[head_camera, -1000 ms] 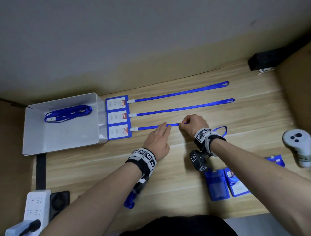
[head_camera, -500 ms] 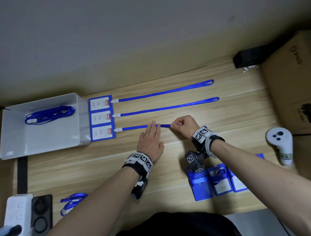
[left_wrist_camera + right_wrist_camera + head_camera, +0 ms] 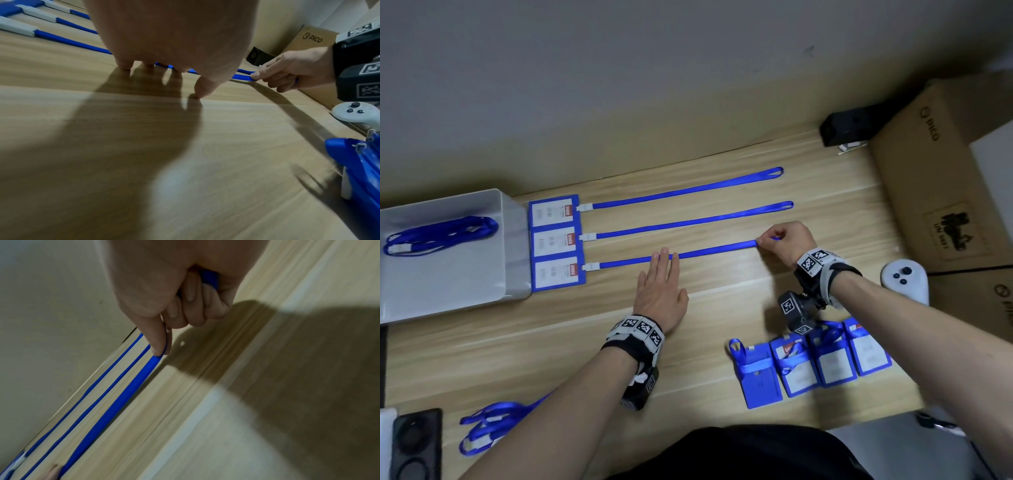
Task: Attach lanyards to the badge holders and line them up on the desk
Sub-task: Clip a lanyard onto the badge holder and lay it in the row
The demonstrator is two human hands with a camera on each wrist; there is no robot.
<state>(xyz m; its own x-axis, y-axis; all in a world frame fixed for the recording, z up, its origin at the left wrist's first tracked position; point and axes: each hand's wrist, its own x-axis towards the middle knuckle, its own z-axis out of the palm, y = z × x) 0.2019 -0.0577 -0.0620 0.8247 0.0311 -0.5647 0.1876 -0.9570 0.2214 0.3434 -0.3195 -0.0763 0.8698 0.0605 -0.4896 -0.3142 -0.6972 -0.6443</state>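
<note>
Three blue badge holders lie stacked in a column beside the white tray, each clipped to a blue lanyard stretched rightward. The far two lanyards lie straight. My left hand lies flat with straight fingertips pressing the nearest lanyard onto the desk. My right hand pinches that lanyard's far end between thumb and forefinger, holding the strap taut. Several loose badge holders lie near the desk's front right.
A white tray at the left holds a coiled lanyard bundle. More lanyards lie at the front left. A white controller, cardboard boxes and a black box stand at the right.
My right hand has slid rightward along the nearest lanyard, drawing it out straight. My left hand has flattened and stays pressing the strap near its middle. The camera view shifted right.
</note>
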